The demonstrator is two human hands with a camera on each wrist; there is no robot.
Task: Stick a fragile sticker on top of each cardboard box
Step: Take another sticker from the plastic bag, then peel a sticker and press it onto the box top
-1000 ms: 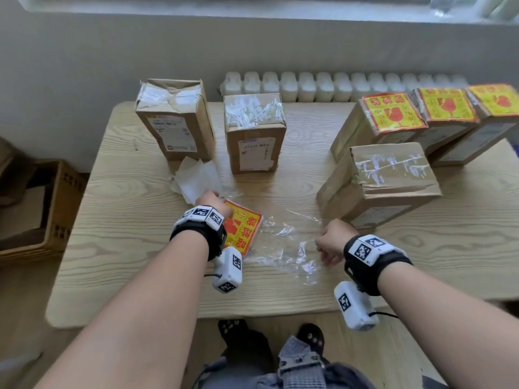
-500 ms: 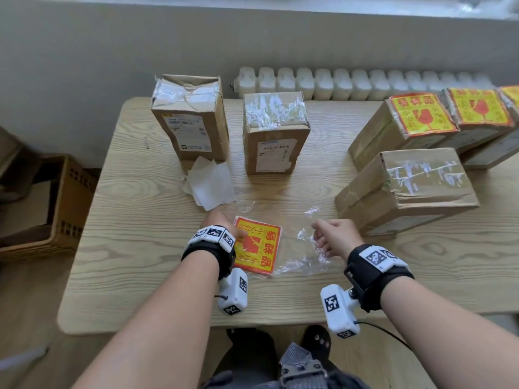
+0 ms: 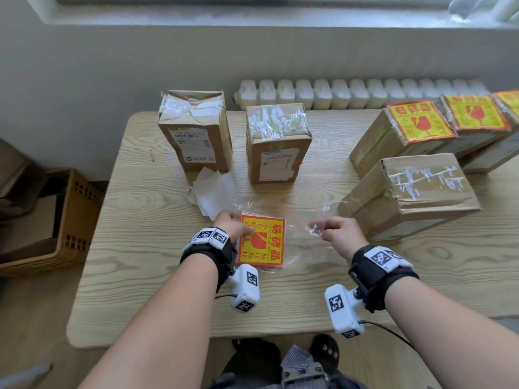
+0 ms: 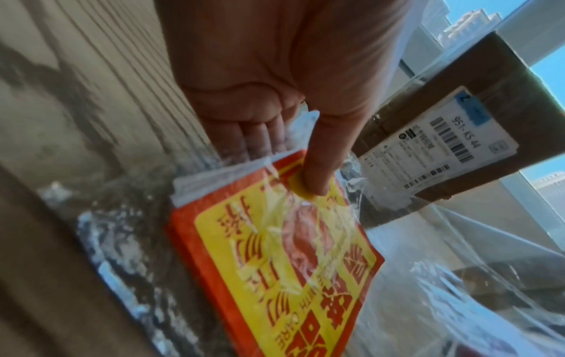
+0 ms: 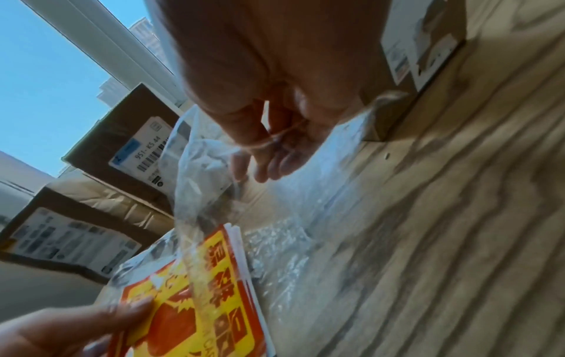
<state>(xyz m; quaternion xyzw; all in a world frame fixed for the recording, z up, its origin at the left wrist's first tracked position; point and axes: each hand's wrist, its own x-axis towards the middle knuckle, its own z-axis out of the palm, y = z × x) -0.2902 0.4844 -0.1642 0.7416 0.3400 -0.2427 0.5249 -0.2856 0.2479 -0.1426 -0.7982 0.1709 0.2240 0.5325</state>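
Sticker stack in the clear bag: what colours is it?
Yellow with a red-orange border and red print, clearest in the left wrist view: stack of fragile stickers.

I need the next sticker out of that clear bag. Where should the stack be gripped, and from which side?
Probably at the edge nearest the left hand, where the sticker stack shows its layered edges. Pinch thumb on top, fingers beneath, coming from the left, while the right hand draws the clear bag off rightward.
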